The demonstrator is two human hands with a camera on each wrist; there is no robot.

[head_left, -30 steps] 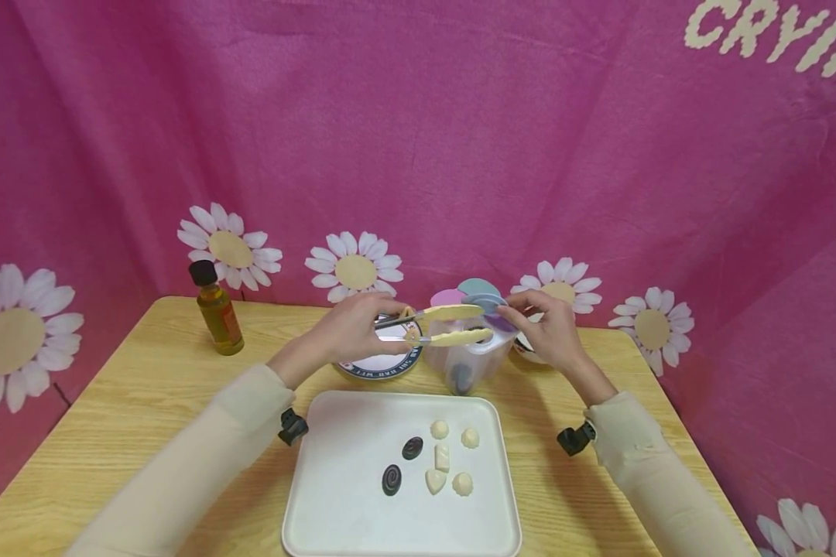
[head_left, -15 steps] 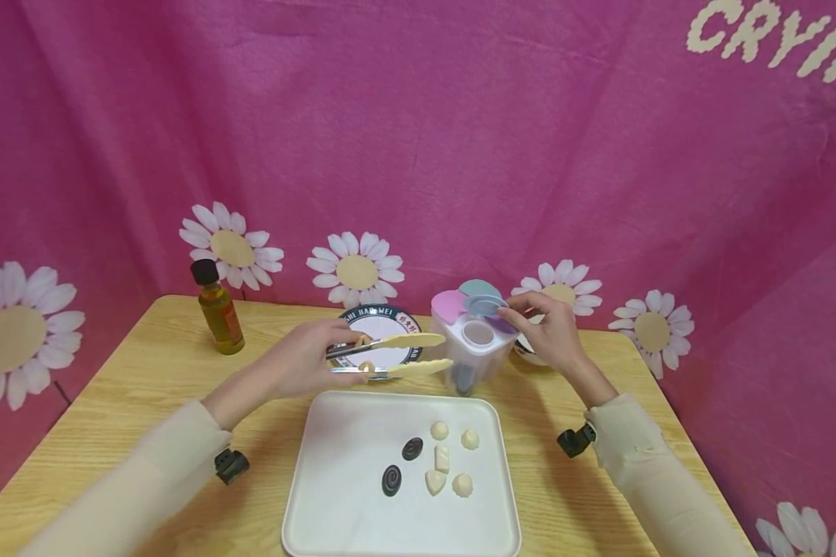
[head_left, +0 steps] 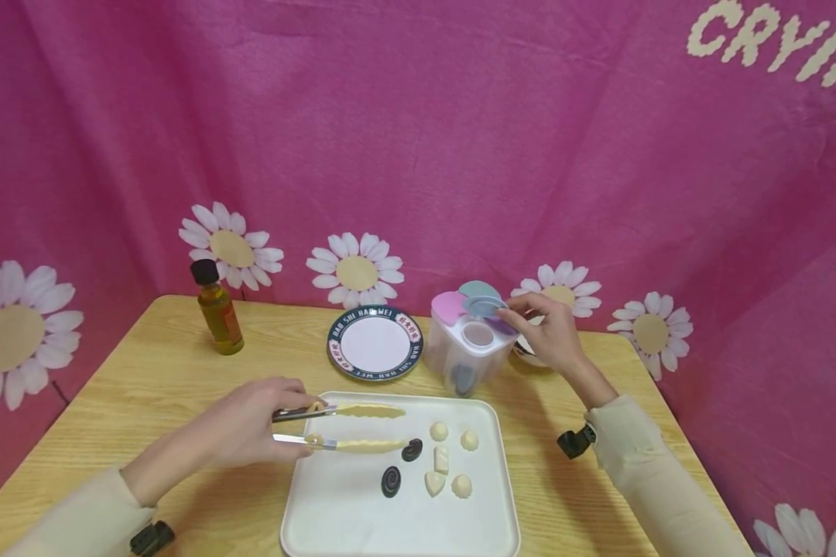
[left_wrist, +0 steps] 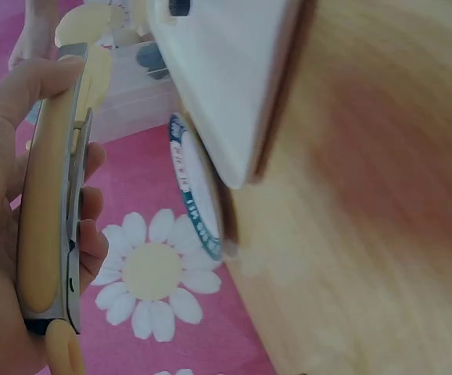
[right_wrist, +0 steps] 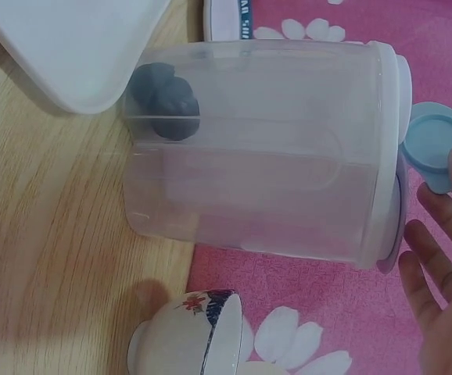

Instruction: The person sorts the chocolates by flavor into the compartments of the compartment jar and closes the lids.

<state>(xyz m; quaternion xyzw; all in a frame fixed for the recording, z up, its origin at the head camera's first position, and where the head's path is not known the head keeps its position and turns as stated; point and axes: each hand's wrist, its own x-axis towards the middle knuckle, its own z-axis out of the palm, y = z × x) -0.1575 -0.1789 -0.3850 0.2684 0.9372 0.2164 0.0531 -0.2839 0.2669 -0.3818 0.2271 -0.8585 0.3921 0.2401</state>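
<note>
My left hand (head_left: 251, 424) grips metal tongs (head_left: 369, 411) with pale yellow tips, spread apart above the white tray (head_left: 341, 518). The tips hang near a dark oval swirl chocolate (head_left: 412, 450); a second dark swirl chocolate (head_left: 391, 481) lies below it. Several cream-coloured chocolates (head_left: 442, 459) of various shapes lie to their right. Behind the tray stands a clear plastic container (right_wrist: 273, 148) with coloured flip lids. My right hand (head_left: 553, 329) pinches its light blue lid (right_wrist: 439, 142), which is raised, leaving a round opening uncovered. Dark pieces (right_wrist: 163, 100) lie at the container's bottom.
A plate (head_left: 375, 344) with a dark lettered rim lies left of the container. To the container's right sits a patterned bowl (right_wrist: 187, 336), partly hidden by my right hand in the head view. An oil bottle (head_left: 220, 313) stands at the back left.
My left hand has drawn the tongs away from the container's opening, leftward and toward me, to over the tray. My right hand has stayed at the blue lid.
</note>
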